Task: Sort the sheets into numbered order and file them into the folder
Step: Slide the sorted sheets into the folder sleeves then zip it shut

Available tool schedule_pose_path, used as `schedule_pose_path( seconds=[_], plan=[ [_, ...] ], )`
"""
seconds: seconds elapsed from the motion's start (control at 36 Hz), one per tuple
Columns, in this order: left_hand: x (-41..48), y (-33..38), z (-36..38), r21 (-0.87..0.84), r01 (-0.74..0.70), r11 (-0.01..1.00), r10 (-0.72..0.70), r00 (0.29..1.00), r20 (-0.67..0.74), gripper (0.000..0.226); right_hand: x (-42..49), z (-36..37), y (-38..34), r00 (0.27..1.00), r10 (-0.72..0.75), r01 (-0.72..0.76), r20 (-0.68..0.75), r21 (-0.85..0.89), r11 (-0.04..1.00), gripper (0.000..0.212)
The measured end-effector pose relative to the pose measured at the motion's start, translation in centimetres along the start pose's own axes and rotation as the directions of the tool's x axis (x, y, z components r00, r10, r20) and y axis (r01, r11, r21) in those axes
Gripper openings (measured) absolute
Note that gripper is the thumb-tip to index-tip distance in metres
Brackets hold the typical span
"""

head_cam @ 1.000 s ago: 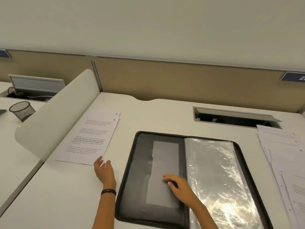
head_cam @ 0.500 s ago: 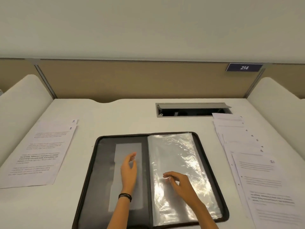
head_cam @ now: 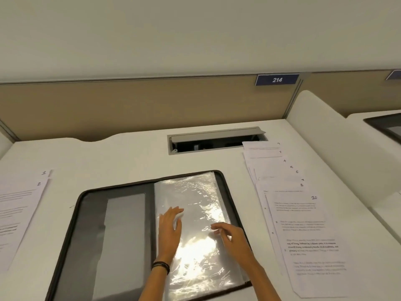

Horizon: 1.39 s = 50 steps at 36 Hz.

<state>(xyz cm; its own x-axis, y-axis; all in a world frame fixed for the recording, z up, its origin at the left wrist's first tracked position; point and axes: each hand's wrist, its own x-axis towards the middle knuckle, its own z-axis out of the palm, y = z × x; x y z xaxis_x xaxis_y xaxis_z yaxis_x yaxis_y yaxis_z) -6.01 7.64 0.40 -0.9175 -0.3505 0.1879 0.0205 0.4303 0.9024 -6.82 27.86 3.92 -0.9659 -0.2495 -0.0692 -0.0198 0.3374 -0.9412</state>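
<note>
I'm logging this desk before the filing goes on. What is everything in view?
desk: one, white, under everything
partition: one, tan, behind the desk
number plate: one, blue, 214, on partition
cable hatch: one, grey, open, behind folder
folder: one, black, open, desk centre
plastic sleeves: stack, clear, folder's right half
left sheets: two, white, marked 1 and 2, left of folder
right sheets: fanned pile, white, 10 on top, right of folder
wristband: one, black, left wrist
left hand: one, flat on sleeves
right hand: one, fingertips on sleeves
</note>
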Motion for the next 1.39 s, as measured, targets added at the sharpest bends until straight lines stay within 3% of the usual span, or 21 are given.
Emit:
schedule_pose_path(
  seconds=[0.31,0.39,0.53,0.86,1.08,1.25,1.39],
  plan=[
    [-0.6,1.8,6.6,-0.012,0.025,1.000,-0.023,0.993,0.113,0.036,0.3,-6.7,3.0,0.983,-0.096,0.070,-0.158,-0.159,0.985,0.035],
    [-1.1,1.8,8.8,0.088,-0.024,0.996,0.010,0.988,0.155,0.031,0.5,-8.7,3.9,0.950,-0.179,0.109,-0.255,-0.267,0.957,0.036],
    [-1.0,1.6,10.5,0.311,-0.089,0.946,0.031,0.982,0.186,0.055,1.2,-12.3,5.5,0.894,-0.269,0.107,-0.358,-0.412,0.905,0.041],
    [-1.0,2.2,11.1,0.390,-0.036,0.920,-0.004,0.995,0.101,0.044,1.9,-16.6,10.6,0.991,0.040,-0.098,-0.126,-0.492,0.865,0.052],
    [-0.9,2.2,11.5,0.372,-0.031,0.928,0.014,0.999,0.048,0.033,2.3,-16.1,11.9,0.951,-0.164,-0.047,-0.263,-0.646,0.762,0.030],
    [-0.7,2.2,12.3,0.365,-0.018,0.931,0.016,1.000,0.010,0.041,4.5,-18.2,10.6,0.932,-0.268,0.016,-0.243,-0.714,0.700,0.020],
    [-0.1,3.1,14.1,0.363,-0.089,0.927,0.050,0.992,0.114,0.040,6.1,-19.3,10.8,0.921,-0.322,0.070,-0.219,-0.719,0.691,0.023]
  ],
)
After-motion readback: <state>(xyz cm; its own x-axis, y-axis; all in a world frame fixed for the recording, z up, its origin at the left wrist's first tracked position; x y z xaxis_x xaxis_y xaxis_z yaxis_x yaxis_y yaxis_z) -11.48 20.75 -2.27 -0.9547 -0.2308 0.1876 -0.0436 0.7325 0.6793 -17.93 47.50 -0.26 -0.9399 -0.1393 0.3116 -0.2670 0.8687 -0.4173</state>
